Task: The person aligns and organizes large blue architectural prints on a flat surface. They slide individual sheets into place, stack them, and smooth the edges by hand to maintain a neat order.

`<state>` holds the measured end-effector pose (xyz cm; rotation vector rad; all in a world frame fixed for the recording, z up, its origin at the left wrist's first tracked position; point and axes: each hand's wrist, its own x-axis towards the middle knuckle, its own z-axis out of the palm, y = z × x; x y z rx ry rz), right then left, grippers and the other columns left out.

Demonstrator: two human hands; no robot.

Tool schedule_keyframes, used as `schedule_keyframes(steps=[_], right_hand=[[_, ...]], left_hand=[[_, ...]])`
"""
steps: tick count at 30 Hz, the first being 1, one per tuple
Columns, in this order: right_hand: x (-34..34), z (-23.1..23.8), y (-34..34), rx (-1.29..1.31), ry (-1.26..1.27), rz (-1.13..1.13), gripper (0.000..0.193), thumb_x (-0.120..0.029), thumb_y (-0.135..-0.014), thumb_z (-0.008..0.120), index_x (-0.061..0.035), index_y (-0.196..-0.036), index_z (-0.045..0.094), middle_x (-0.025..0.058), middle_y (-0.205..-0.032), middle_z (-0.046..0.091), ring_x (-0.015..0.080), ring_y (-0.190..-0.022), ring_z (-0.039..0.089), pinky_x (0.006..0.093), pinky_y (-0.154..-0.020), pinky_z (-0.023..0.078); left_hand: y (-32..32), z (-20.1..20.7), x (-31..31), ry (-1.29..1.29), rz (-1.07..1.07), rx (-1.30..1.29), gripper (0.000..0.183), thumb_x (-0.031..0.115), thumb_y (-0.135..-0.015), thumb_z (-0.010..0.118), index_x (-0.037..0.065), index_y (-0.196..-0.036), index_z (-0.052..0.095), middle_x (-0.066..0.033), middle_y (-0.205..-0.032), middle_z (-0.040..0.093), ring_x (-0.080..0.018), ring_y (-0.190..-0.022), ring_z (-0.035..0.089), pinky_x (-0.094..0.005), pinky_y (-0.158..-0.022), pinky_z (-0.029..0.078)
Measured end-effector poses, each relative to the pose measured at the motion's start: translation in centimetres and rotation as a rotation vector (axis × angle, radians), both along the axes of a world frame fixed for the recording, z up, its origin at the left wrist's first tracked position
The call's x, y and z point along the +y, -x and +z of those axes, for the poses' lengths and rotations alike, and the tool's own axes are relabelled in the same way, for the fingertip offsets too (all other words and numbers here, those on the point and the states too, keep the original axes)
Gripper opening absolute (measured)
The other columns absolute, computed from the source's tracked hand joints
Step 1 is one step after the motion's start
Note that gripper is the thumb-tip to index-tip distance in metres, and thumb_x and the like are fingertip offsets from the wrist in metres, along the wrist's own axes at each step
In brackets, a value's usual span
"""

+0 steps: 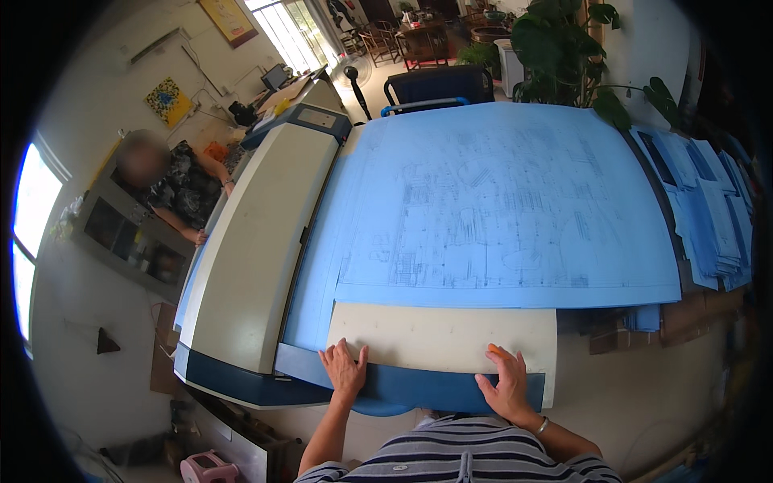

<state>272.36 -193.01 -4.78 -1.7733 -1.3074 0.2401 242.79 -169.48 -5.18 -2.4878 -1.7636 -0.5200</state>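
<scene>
My left hand [344,373] lies on the dark blue front edge [419,388] of a wide-format machine's table, fingers spread, holding nothing. Farther right along that edge rests my right hand [506,385], its fingers apart and empty; something orange covers one fingertip. Just beyond both hands is a bare cream strip of the table [443,330]. A large blue sheet with a printed line drawing [491,201] covers the rest of the surface, its near edge a short way past my fingers. Another blue sheet [310,310] shows beneath it at the left, beside the machine's long cream cover [258,249].
At the left, a person [189,189] in a dark patterned top stands behind the machine, hands at its far side. Folded blue sheets [708,201] are piled at the right, above cardboard boxes [700,318]. A chair [439,84] and leafy plant [555,52] stand beyond the table.
</scene>
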Motion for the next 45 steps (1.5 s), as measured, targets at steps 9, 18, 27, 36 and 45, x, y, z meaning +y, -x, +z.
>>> schedule_keyframes(steps=[9, 18, 27, 36, 45], right_hand=[[5.4, 0.7, -11.3, -0.430, 0.053, 0.137, 0.057, -0.016, -0.083, 0.074, -0.0071, -0.134, 0.052, 0.0128, -0.140, 0.054, 0.0394, -0.135, 0.043, 0.0653, -0.119, 0.017], [6.7, -0.1, -14.9, -0.598, 0.095, -0.014, 0.052, -0.009, -0.078, 0.076, -0.0059, -0.127, 0.060, 0.0115, -0.134, 0.060, 0.0363, -0.131, 0.050, 0.0650, -0.121, 0.015], [6.5, 2.0, -15.3, -0.510, 0.136, 0.029, 0.023, -0.010, -0.073, 0.076, -0.0119, -0.096, 0.073, 0.0042, -0.108, 0.071, 0.0254, -0.103, 0.064, 0.0619, -0.117, 0.026], [8.8, 3.0, -15.4, -0.500, -0.026, -0.091, 0.014, -0.002, -0.081, 0.059, -0.0096, -0.086, 0.069, 0.0083, -0.082, 0.068, 0.0293, -0.085, 0.064, 0.0439, -0.090, 0.050], [6.2, 2.1, -12.4, -0.586, -0.109, -0.039, 0.018, -0.004, -0.083, 0.060, -0.0106, -0.093, 0.073, 0.0055, -0.094, 0.074, 0.0269, -0.087, 0.065, 0.0494, -0.100, 0.048]], left_hand=[[0.5, -0.1, 0.2, -0.070, -0.016, -0.049, 0.056, 0.041, -0.090, 0.068, 0.000, -0.127, 0.057, -0.0218, -0.119, 0.062, -0.0392, -0.125, 0.049, -0.0605, -0.116, 0.024], [0.8, 0.9, -0.8, -0.145, -0.016, -0.090, 0.057, 0.042, -0.090, 0.068, -0.001, -0.126, 0.058, -0.0214, -0.118, 0.063, -0.0385, -0.124, 0.050, -0.0604, -0.116, 0.025], [0.3, 2.4, -1.8, -0.134, -0.070, -0.083, 0.056, 0.039, -0.090, 0.069, -0.001, -0.128, 0.056, -0.0168, -0.122, 0.064, -0.0377, -0.125, 0.051, -0.0601, -0.116, 0.026], [-8.8, 5.5, 0.2, -0.300, -0.492, -0.155, 0.061, 0.018, -0.086, 0.073, 0.004, -0.140, 0.049, -0.0171, -0.149, 0.046, -0.0388, -0.143, 0.038, -0.0562, -0.120, 0.024], [-12.2, 5.1, 6.0, -0.352, -0.679, 0.141, 0.037, 0.010, -0.090, 0.058, 0.004, -0.126, 0.058, -0.0158, -0.130, 0.062, -0.0343, -0.131, 0.054, -0.0544, -0.118, 0.029]])
